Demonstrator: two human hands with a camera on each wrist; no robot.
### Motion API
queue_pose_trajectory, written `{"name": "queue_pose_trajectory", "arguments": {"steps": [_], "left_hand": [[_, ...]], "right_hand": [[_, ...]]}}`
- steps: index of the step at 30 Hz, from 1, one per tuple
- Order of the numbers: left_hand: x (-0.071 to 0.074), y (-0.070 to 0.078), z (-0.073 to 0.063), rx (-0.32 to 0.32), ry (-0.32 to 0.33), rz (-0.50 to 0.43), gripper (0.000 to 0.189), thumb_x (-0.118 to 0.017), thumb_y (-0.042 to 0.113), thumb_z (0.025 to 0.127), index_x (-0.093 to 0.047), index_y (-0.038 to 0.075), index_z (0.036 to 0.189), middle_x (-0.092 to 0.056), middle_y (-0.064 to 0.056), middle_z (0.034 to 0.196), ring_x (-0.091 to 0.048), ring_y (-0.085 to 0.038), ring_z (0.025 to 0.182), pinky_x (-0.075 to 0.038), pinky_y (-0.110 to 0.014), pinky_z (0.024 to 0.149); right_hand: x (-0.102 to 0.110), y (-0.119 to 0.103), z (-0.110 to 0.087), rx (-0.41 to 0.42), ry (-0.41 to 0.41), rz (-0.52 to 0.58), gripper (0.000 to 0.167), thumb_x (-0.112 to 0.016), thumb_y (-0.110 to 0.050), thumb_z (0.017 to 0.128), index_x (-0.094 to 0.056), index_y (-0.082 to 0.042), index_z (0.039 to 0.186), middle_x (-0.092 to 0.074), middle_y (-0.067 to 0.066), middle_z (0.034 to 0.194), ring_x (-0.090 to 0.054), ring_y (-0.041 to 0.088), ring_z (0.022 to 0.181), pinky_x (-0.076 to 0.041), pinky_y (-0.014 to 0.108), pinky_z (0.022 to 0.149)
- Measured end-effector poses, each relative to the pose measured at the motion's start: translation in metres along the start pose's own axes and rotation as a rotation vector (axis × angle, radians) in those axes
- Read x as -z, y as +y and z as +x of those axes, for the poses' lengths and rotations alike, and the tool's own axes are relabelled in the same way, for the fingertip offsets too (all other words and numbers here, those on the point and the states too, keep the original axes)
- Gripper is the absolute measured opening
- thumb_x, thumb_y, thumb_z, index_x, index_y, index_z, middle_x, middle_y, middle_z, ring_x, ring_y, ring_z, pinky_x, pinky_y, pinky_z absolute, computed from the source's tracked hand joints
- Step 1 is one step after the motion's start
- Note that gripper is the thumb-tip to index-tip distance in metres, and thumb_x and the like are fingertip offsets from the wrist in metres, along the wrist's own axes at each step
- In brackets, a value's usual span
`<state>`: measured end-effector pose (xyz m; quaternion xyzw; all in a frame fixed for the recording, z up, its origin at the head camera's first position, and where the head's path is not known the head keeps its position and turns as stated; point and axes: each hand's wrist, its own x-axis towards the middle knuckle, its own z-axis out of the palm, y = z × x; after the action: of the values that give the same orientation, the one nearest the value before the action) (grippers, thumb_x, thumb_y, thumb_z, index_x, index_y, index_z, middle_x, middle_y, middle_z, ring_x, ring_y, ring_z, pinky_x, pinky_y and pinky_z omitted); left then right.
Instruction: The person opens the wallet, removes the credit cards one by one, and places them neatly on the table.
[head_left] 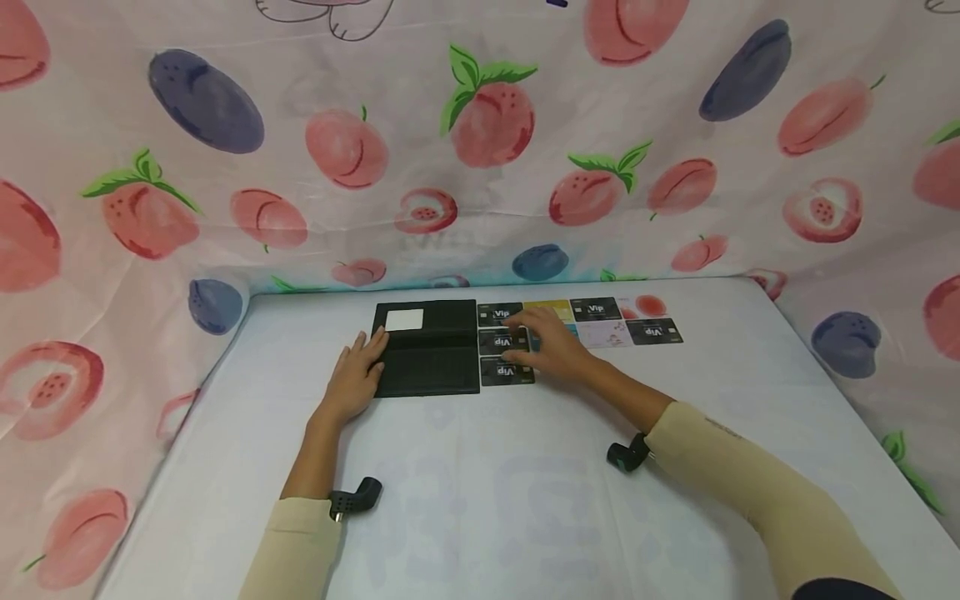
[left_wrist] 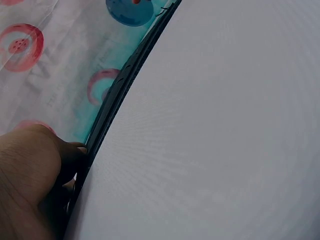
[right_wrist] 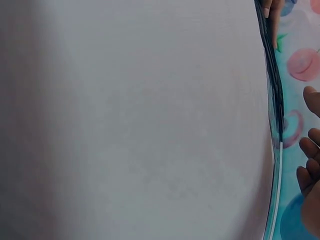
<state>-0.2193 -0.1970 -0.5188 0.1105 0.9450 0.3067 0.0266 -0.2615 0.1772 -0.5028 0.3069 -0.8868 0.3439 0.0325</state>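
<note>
A black wallet (head_left: 427, 367) lies unfolded and flat on the white table, a pale rectangle (head_left: 404, 319) at its upper left. My left hand (head_left: 356, 377) rests on its left edge; in the left wrist view that hand (left_wrist: 30, 175) touches the wallet's dark edge (left_wrist: 112, 105). Three black "Vip" cards stand in a column against the wallet's right side, the lowest card (head_left: 504, 372) fully below the others. Over this column reaches my right hand (head_left: 555, 346), thumb and forefinger spread apart. In the right wrist view its fingers (right_wrist: 309, 148) are slightly bent, with nothing visible between them.
More cards lie in two rows to the right: a yellow card (head_left: 557, 309), a black card (head_left: 595, 308), a peach-print card (head_left: 641, 307), a pale pink card (head_left: 604, 334) and another black card (head_left: 655, 331). A fruit-print cloth (head_left: 420, 100) hangs behind the table (head_left: 480, 483).
</note>
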Motion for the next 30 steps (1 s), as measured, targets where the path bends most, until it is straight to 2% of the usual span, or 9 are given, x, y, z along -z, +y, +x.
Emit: {"name": "queue_pose_trajectory", "arguments": {"steps": [2,9,12,18,30], "left_hand": [[0.000,0.000,0.000,-0.002,-0.003,-0.005,0.056,-0.044,0.007,0.110,-0.030,0.000,0.163,-0.022,-0.013,0.173,-0.005,-0.038,0.160,0.003,-0.054,0.128],[0.000,0.001,0.000,0.001,-0.001,-0.001,0.056,-0.043,0.007,0.110,-0.030,0.000,0.163,-0.022,-0.013,0.173,-0.005,-0.038,0.160,0.002,-0.054,0.128],[0.000,0.001,0.000,0.003,0.002,-0.001,0.056,-0.044,0.007,0.110,-0.030,0.000,0.163,-0.022,-0.012,0.173,-0.005,-0.038,0.160,0.002,-0.054,0.128],[0.000,0.001,0.000,0.012,0.003,0.001,0.056,-0.045,0.007,0.110,-0.031,0.001,0.163,-0.022,-0.011,0.173,-0.005,-0.037,0.160,0.002,-0.053,0.129],[0.000,-0.001,0.000,0.000,-0.005,0.002,0.056,-0.044,0.008,0.110,-0.030,0.002,0.164,-0.021,-0.011,0.173,-0.004,-0.037,0.161,0.003,-0.052,0.129]], "right_hand": [[-0.002,0.000,0.003,0.007,0.003,0.004,0.059,-0.085,-0.031,0.091,-0.066,-0.003,0.139,-0.066,0.013,0.126,-0.050,0.032,0.127,-0.045,0.055,0.103],[-0.006,-0.002,0.013,0.060,0.024,-0.004,0.055,-0.086,-0.026,0.091,-0.067,0.001,0.135,-0.066,0.014,0.134,-0.052,0.034,0.128,-0.040,0.055,0.110],[-0.008,-0.001,0.018,0.075,0.032,-0.005,0.055,-0.086,-0.025,0.090,-0.067,0.002,0.134,-0.067,0.015,0.132,-0.054,0.033,0.122,-0.041,0.054,0.106],[-0.010,-0.003,0.026,0.024,0.022,-0.014,0.057,-0.085,-0.030,0.091,-0.067,-0.002,0.138,-0.065,0.014,0.132,-0.049,0.032,0.112,-0.045,0.053,0.098],[-0.016,-0.006,0.040,-0.015,0.020,-0.077,0.060,-0.085,-0.034,0.092,-0.066,-0.004,0.140,-0.065,0.013,0.132,-0.049,0.031,0.113,-0.046,0.051,0.097]]}}
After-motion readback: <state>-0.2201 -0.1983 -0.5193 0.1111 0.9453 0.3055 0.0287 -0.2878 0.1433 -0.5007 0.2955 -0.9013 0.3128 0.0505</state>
